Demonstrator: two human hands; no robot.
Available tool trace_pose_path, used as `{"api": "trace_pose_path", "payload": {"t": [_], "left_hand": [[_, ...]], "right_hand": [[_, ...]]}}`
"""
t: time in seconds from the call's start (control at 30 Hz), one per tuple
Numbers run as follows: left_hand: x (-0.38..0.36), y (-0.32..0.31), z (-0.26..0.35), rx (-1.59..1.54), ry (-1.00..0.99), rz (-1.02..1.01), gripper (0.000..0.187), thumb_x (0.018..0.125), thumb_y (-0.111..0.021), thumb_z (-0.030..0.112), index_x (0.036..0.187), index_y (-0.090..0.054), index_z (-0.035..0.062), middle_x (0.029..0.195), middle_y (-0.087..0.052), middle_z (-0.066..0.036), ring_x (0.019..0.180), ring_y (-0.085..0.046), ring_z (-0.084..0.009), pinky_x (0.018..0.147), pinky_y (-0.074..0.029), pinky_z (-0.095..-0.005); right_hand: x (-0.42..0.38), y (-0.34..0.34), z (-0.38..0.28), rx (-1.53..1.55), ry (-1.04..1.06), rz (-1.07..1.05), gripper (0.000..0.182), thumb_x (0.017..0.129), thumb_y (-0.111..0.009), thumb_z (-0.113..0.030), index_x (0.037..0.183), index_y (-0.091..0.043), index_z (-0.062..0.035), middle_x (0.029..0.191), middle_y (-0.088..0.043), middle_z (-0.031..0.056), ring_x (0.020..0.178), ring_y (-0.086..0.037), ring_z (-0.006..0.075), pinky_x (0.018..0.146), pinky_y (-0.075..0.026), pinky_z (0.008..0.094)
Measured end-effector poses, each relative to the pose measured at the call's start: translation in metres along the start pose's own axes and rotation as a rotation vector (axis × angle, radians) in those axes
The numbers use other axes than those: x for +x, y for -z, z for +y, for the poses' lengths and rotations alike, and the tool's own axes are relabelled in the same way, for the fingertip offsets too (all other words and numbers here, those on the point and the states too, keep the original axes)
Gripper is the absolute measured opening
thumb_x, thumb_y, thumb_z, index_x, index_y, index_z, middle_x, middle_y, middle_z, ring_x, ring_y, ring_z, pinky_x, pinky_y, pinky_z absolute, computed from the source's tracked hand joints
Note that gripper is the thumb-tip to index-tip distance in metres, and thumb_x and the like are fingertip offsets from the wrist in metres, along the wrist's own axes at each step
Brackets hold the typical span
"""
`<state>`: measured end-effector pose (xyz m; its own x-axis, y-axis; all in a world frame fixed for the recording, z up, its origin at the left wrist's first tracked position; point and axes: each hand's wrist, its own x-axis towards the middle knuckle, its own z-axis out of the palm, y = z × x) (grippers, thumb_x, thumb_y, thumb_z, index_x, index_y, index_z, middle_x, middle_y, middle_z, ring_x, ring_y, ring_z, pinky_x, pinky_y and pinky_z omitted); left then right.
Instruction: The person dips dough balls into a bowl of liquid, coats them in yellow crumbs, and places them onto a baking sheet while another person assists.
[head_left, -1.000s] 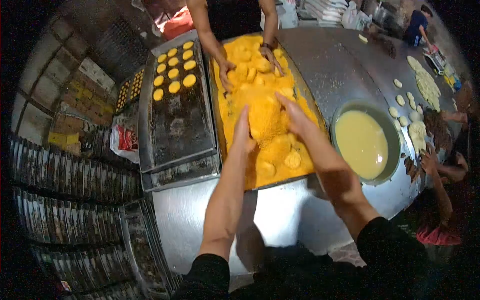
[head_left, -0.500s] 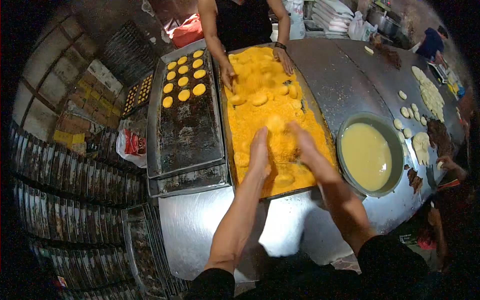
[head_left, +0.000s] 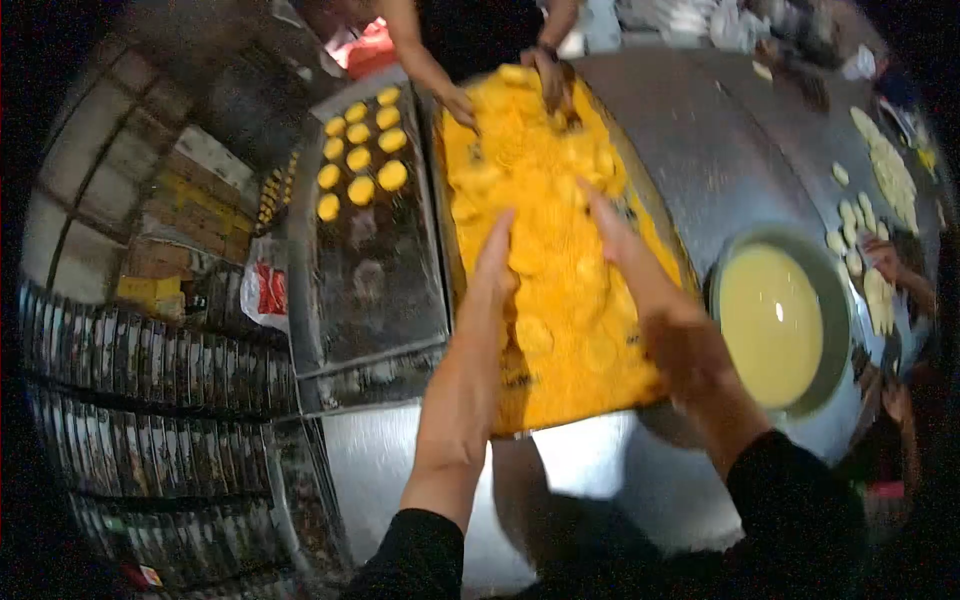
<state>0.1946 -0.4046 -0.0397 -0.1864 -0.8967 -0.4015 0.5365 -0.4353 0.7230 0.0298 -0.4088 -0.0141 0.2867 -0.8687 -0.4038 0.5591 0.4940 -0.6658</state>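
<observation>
A long tray (head_left: 515,410) is covered with orange-yellow crumbs, among which lie several round coated dough pieces (head_left: 533,335). My left hand (head_left: 493,255) is over the left part of the crumbs, its fingers stretched out toward the far side. Opposite it, my right hand (head_left: 618,235) reaches over the right part, blurred, with its fingers extended. Crumbs and dough pieces lie between the two hands; neither hand is closed round anything. At the tray's far end a co-worker's hands (head_left: 459,104) touch the crumbs.
Left of the crumbs, a dark baking tray (head_left: 375,290) bears several yellow rounds (head_left: 362,190). A bowl of pale yellow liquid (head_left: 770,325) stands at the right. Beyond it are pale dough pieces (head_left: 848,215) and another person's hand (head_left: 885,258). Racked trays (head_left: 150,350) fill the left side.
The view has shifted. My hands have moved apart from the piece between them. More dough pieces show, heaped along the tray's middle. The co-worker's hands have moved toward the tray's far edges.
</observation>
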Motion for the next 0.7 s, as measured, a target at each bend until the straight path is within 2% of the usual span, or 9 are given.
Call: {"api": "trace_pose_path", "payload": {"t": [0.07, 0.13, 0.2, 0.33, 0.43, 0.5, 0.53, 0.63, 0.7], "left_hand": [[-0.010, -0.005, 0.011, 0.086, 0.104, -0.030, 0.052, 0.092, -0.051, 0.039, 0.129, -0.046, 0.0026, 0.127, -0.053, -0.013, 0.116, -0.051, -0.0260, 0.092, -0.044, -0.0367], [-0.019, 0.016, 0.019, 0.171, 0.155, -0.093, 0.048, 0.093, -0.051, 0.038, 0.124, -0.051, 0.0021, 0.121, -0.058, -0.013, 0.116, -0.052, -0.0242, 0.093, -0.044, -0.0371], [-0.044, 0.041, 0.019, 1.005, -0.193, 0.029, 0.059, 0.092, -0.050, 0.041, 0.131, -0.041, -0.0031, 0.127, -0.053, -0.017, 0.100, -0.060, -0.0313, 0.088, -0.046, -0.0365], [-0.055, 0.075, -0.044, 1.261, -0.259, 0.307, 0.058, 0.091, -0.054, 0.036, 0.131, -0.041, -0.0037, 0.127, -0.050, -0.023, 0.114, -0.052, -0.0297, 0.090, -0.044, -0.0352], [-0.026, 0.046, -0.064, 0.742, -0.314, 0.266, 0.053, 0.093, -0.050, 0.040, 0.126, -0.048, -0.0001, 0.126, -0.054, -0.012, 0.112, -0.054, -0.0263, 0.098, -0.039, -0.0331], [-0.025, 0.026, -0.050, 0.378, -0.185, 0.110, 0.053, 0.093, -0.049, 0.040, 0.127, -0.047, -0.0001, 0.126, -0.054, -0.013, 0.113, -0.053, -0.0263, 0.098, -0.039, -0.0330], [-0.034, 0.014, -0.046, 0.018, -0.049, -0.048, 0.054, 0.093, -0.049, 0.041, 0.128, -0.046, -0.0001, 0.126, -0.054, -0.013, 0.113, -0.053, -0.0262, 0.098, -0.039, -0.0330], [-0.080, 0.000, -0.012, 0.093, 0.107, -0.117, 0.052, 0.095, -0.045, 0.037, 0.131, -0.043, -0.0009, 0.126, -0.052, -0.020, 0.114, -0.052, -0.0288, 0.094, -0.042, -0.0358], [-0.098, 0.033, -0.025, 0.482, -0.054, -0.006, 0.051, 0.095, -0.046, 0.036, 0.128, -0.046, -0.0025, 0.122, -0.055, -0.019, 0.112, -0.054, -0.0281, 0.091, -0.044, -0.0354]], "right_hand": [[0.015, 0.037, 0.016, 0.223, -0.018, -0.160, 0.060, 0.094, -0.041, -0.048, 0.137, -0.040, -0.0065, 0.138, -0.043, 0.0133, 0.122, -0.047, 0.0233, 0.097, -0.042, 0.0361], [-0.016, 0.032, -0.002, -0.313, 0.108, 0.177, 0.051, 0.096, -0.041, -0.042, 0.130, -0.048, -0.0044, 0.128, -0.053, 0.0144, 0.112, -0.054, 0.0203, 0.089, -0.047, 0.0351], [-0.020, 0.071, 0.022, -0.545, 0.169, 0.263, 0.053, 0.095, -0.042, -0.044, 0.130, -0.047, -0.0039, 0.127, -0.053, 0.0150, 0.112, -0.054, 0.0217, 0.088, -0.047, 0.0366], [-0.034, 0.117, 0.073, -1.226, 0.388, 0.511, 0.061, 0.092, -0.046, -0.049, 0.131, -0.044, -0.0024, 0.126, -0.054, 0.0167, 0.112, -0.054, 0.0257, 0.085, -0.048, 0.0411], [-0.048, 0.040, 0.077, -0.706, 0.364, 0.671, 0.050, 0.096, -0.043, -0.039, 0.128, -0.049, -0.0011, 0.121, -0.058, 0.0123, 0.109, -0.055, 0.0240, 0.095, -0.043, 0.0378], [-0.046, 0.022, 0.058, 0.002, 0.136, 0.220, 0.052, 0.094, -0.045, -0.042, 0.127, -0.049, -0.0009, 0.121, -0.058, 0.0116, 0.110, -0.054, 0.0244, 0.094, -0.044, 0.0388], [-0.051, 0.018, 0.046, -0.002, 0.128, 0.229, 0.052, 0.094, -0.045, -0.042, 0.127, -0.049, -0.0009, 0.121, -0.058, 0.0116, 0.110, -0.054, 0.0244, 0.094, -0.044, 0.0388], [-0.070, 0.025, 0.030, 0.066, 0.061, 0.028, 0.052, 0.095, -0.044, -0.042, 0.127, -0.049, -0.0006, 0.123, -0.057, 0.0111, 0.111, -0.054, 0.0245, 0.093, -0.045, 0.0381], [-0.096, 0.058, 0.033, -0.507, 0.216, 0.227, 0.052, 0.095, -0.044, -0.041, 0.128, -0.048, -0.0003, 0.124, -0.056, 0.0135, 0.112, -0.053, 0.0256, 0.095, -0.043, 0.0374]]}}
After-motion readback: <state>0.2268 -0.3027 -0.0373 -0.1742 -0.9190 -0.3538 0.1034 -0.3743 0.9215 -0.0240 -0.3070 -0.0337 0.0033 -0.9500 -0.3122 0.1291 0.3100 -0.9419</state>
